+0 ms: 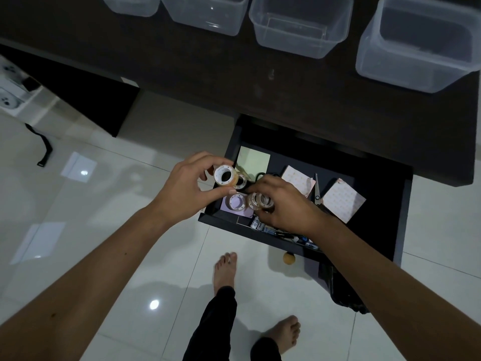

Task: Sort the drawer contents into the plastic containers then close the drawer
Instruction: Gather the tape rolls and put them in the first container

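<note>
Left hand point(186, 185) pinches a pale tape roll point(225, 175), hollow core showing; right hand point(282, 204) curls around more rolls point(260, 201) in the open black drawer point(377, 194).

The black wooden drawer point(377, 204) stood pulled open, holding small white-cored tape rolls point(237, 201), pastel sticky-note pads point(343, 200), grey scissors point(317, 190) and pens point(263, 226). Four clear plastic containers point(299, 27) sat upright, empty, on the dark desktop above.
</note>
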Demonstrator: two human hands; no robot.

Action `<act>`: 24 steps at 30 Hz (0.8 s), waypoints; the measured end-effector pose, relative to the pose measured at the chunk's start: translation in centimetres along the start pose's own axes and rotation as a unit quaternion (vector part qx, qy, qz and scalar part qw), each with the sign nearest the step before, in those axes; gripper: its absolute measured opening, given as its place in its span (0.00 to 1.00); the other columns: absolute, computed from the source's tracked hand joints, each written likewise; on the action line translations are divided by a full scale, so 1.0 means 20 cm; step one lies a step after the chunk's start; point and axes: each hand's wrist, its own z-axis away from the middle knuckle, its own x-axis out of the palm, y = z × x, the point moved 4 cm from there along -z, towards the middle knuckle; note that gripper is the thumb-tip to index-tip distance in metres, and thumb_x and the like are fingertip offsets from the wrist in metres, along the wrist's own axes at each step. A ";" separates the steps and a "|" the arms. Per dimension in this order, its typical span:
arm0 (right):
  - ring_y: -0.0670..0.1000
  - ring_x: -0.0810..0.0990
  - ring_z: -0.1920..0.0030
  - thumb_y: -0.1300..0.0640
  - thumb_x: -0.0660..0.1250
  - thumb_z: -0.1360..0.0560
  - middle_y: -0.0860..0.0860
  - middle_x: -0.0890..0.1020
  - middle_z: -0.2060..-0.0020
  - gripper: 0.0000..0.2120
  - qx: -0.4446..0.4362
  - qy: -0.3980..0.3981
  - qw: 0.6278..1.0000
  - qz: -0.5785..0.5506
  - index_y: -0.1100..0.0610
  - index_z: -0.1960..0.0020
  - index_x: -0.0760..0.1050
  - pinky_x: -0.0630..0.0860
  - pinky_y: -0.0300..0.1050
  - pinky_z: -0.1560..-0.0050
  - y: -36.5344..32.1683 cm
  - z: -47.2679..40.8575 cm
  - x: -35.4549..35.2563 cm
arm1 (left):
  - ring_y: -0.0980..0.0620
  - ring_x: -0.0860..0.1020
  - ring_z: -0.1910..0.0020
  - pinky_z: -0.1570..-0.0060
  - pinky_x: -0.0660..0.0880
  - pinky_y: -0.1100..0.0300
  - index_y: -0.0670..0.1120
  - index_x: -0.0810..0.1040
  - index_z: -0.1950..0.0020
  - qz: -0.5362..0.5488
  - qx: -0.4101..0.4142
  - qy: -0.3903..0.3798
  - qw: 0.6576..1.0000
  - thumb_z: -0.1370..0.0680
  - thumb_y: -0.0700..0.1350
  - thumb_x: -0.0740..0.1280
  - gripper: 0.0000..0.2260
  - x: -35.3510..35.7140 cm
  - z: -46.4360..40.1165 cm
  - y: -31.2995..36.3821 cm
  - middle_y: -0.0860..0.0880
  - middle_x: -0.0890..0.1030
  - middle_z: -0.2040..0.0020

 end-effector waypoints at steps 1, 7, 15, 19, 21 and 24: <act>0.55 0.78 0.40 0.57 0.76 0.29 0.51 0.76 0.41 0.27 0.000 -0.004 1.000 0.009 0.53 0.30 0.76 0.77 0.52 0.39 0.00 0.00 0.00 | 0.55 0.76 0.53 0.54 0.77 0.60 0.53 0.83 0.36 0.002 -0.001 0.000 1.000 0.29 0.53 0.81 0.23 0.00 0.00 0.00 0.54 0.82 0.46; 0.55 0.77 0.41 0.55 0.80 0.30 0.50 0.78 0.43 0.25 0.002 -0.002 1.000 0.024 0.53 0.36 0.77 0.77 0.54 0.43 0.02 -0.02 0.02 | 0.57 0.78 0.50 0.52 0.77 0.62 0.51 0.83 0.36 0.015 0.001 -0.004 1.000 0.29 0.52 0.81 0.23 0.01 0.02 -0.01 0.55 0.82 0.45; 0.52 0.80 0.45 0.54 0.81 0.31 0.49 0.80 0.47 0.21 0.000 0.005 1.000 0.002 0.53 0.41 0.80 0.78 0.52 0.45 0.01 -0.04 -0.01 | 0.61 0.77 0.50 0.52 0.75 0.67 0.51 0.83 0.35 0.012 0.004 -0.008 1.000 0.29 0.52 0.81 0.23 0.00 0.02 0.00 0.55 0.82 0.46; 0.48 0.80 0.47 0.56 0.82 0.32 0.48 0.80 0.46 0.22 0.007 0.029 0.999 -0.043 0.52 0.40 0.81 0.77 0.44 0.45 -0.01 -0.02 -0.06 | 0.61 0.77 0.49 0.52 0.74 0.69 0.51 0.83 0.35 0.008 0.004 -0.010 1.000 0.29 0.54 0.80 0.23 -0.01 0.01 0.00 0.56 0.81 0.46; 0.46 0.81 0.47 0.56 0.82 0.33 0.47 0.81 0.46 0.23 0.005 0.043 0.997 -0.063 0.53 0.40 0.81 0.76 0.39 0.46 -0.03 -0.03 -0.08 | 0.62 0.77 0.49 0.51 0.73 0.71 0.52 0.83 0.35 0.008 -0.002 -0.007 1.000 0.29 0.54 0.80 0.23 -0.02 0.02 -0.01 0.57 0.81 0.45; 0.46 0.81 0.48 0.56 0.83 0.33 0.46 0.81 0.46 0.23 -0.007 0.042 0.996 -0.076 0.53 0.40 0.81 0.76 0.39 0.47 -0.09 -0.07 -0.07 | 0.61 0.77 0.49 0.51 0.73 0.71 0.52 0.83 0.35 0.007 -0.010 -0.003 1.000 0.29 0.53 0.81 0.23 -0.03 0.02 -0.02 0.57 0.81 0.45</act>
